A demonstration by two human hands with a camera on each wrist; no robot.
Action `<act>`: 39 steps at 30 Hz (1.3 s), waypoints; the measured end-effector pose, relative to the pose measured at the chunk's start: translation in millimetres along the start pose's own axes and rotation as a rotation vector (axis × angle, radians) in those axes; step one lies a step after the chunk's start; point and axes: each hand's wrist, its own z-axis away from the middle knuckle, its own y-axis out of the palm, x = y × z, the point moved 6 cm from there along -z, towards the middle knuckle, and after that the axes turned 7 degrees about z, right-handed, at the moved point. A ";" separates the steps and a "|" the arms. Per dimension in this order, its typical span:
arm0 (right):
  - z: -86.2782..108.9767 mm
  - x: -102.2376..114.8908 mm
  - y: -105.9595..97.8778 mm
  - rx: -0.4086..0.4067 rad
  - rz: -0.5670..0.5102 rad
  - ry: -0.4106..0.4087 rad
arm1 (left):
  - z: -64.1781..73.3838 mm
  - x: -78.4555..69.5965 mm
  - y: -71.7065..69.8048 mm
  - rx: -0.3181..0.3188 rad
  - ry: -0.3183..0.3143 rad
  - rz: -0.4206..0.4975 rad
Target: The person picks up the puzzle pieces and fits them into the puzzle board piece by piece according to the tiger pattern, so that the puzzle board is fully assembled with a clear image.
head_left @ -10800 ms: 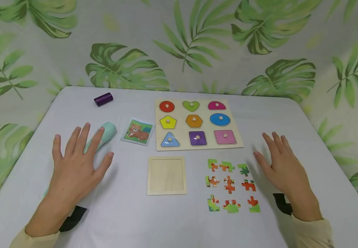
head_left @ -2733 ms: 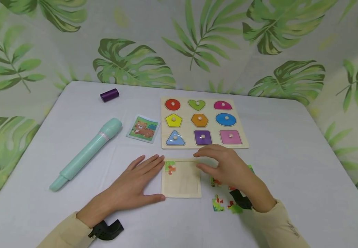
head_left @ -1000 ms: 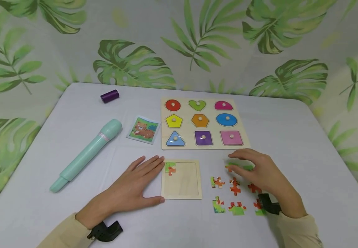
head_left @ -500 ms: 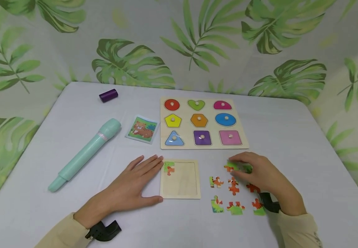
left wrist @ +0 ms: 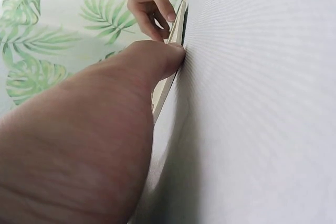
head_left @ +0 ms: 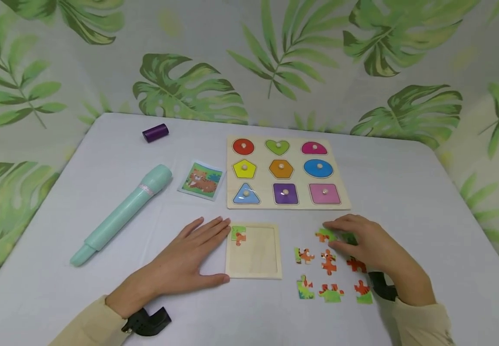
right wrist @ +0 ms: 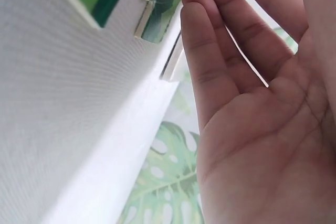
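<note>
My left hand (head_left: 184, 262) lies flat with straight fingers. Its fingertips and thumb touch the left edge of a small wooden puzzle tray (head_left: 254, 276). A green-and-orange jigsaw piece (head_left: 238, 234) sits in the tray's upper left corner. To the right of the tray, my right hand (head_left: 368, 242) is over the loose jigsaw pieces. Its thumb and forefinger stand apart on either side of a green-and-orange jigsaw piece (head_left: 325, 235), which lies on the table. Beneath that hand, a green jigsaw piece (head_left: 351, 238) is partly hidden. The right wrist view shows its palm and loosely bent fingers.
Several tiger jigsaw pieces (head_left: 329, 262) lie in rows by the right hand. Behind the tray are a knobbed shape board (head_left: 340, 204) and a tiger picture card (head_left: 202, 180). A mint-green toy microphone or wand (head_left: 121, 216) and a purple cylinder (head_left: 155, 133) lie left.
Both hands, earlier raised apart, came to the tray. One jigsaw piece went from the loose rows into the tray's corner. My right hand then moved back right and lowered to another piece.
</note>
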 end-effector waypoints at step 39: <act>-2.0 3.9 0.7 -0.117 0.015 -0.055 | -1.0 0.3 0.5 0.025 -0.011 0.007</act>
